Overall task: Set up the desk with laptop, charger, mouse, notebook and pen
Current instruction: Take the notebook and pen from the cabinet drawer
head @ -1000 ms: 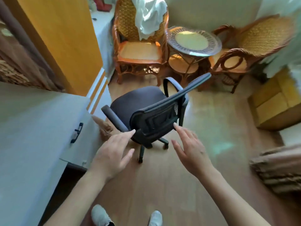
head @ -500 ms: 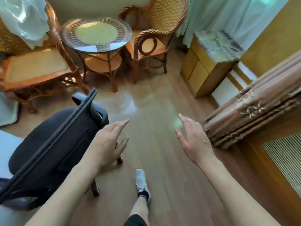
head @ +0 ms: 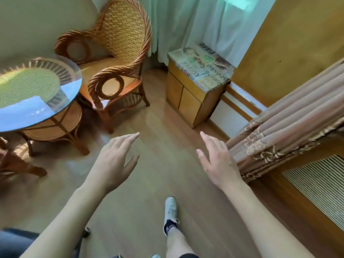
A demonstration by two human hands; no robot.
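1. Head view: the left hand (head: 113,161) and the right hand (head: 217,161) are both held out over the wooden floor (head: 152,183), fingers (head: 130,138) spread loose and grasping nothing.
2. None of the task's things (laptop, charger, mouse, notebook, pen) shows here.
3. A round glass-topped table (head: 33,94) stands at the left, a wicker chair (head: 115,58) just beside it.
4. A small wooden cabinet (head: 191,90) sits under pale curtains (head: 195,23); folded brown drapes (head: 286,116) hang right.
5. One foot in a white shoe (head: 171,209) is planted on the floor between the forearms.
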